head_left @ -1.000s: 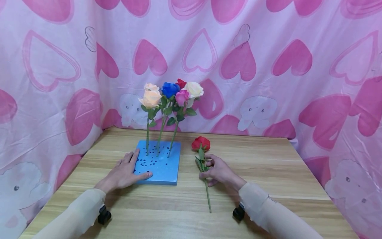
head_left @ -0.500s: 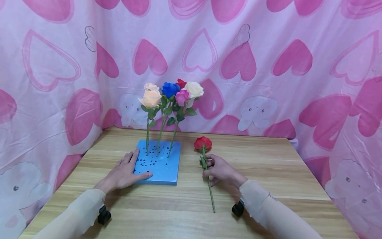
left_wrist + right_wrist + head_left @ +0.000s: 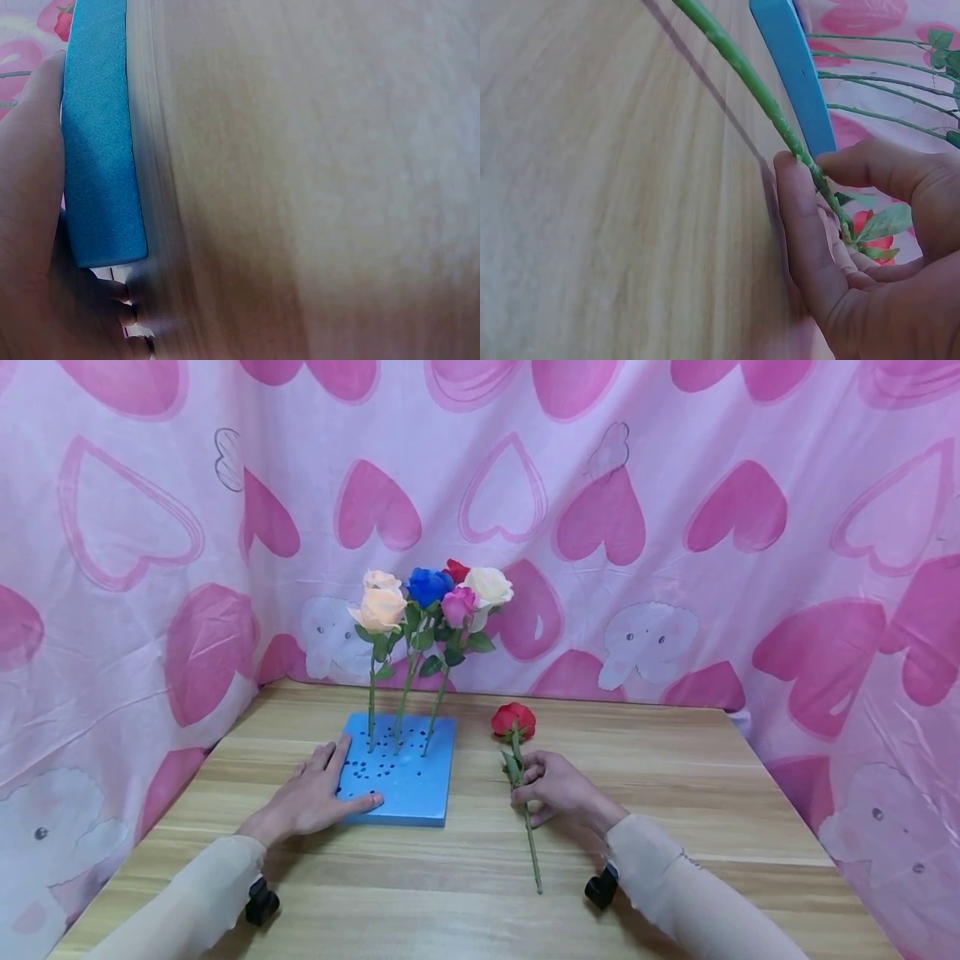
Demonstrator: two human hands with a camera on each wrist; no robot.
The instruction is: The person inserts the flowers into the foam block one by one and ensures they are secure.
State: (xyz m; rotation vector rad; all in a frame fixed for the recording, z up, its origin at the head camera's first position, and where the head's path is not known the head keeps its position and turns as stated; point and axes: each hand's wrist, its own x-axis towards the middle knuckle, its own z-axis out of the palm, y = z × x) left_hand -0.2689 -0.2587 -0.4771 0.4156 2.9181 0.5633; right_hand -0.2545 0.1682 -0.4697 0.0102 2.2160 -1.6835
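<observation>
A blue foam block [image 3: 405,797] with many small holes lies on the table. My left hand [image 3: 311,793] rests against its left side, thumb across the front of its top and fingers spread along the edge. Several artificial roses stand upright in the block's back half: peach [image 3: 378,608], blue [image 3: 429,587], pink [image 3: 458,604], white [image 3: 489,586] and a partly hidden red one. To the right, my right hand [image 3: 558,789] pinches the green stem [image 3: 757,86] of a red rose [image 3: 513,721] between thumb and fingers. Its bloom points away from me, its bare stem end towards me.
The wooden table [image 3: 675,760] is bounded at the back and sides by a pink heart-patterned curtain [image 3: 675,435]. A black wrist camera [image 3: 602,888] hangs under the right forearm, another camera [image 3: 262,902] under the left.
My right hand has shifted slightly right with the red rose, and the stem and bloom have turned a little. The left hand and the block stay in place.
</observation>
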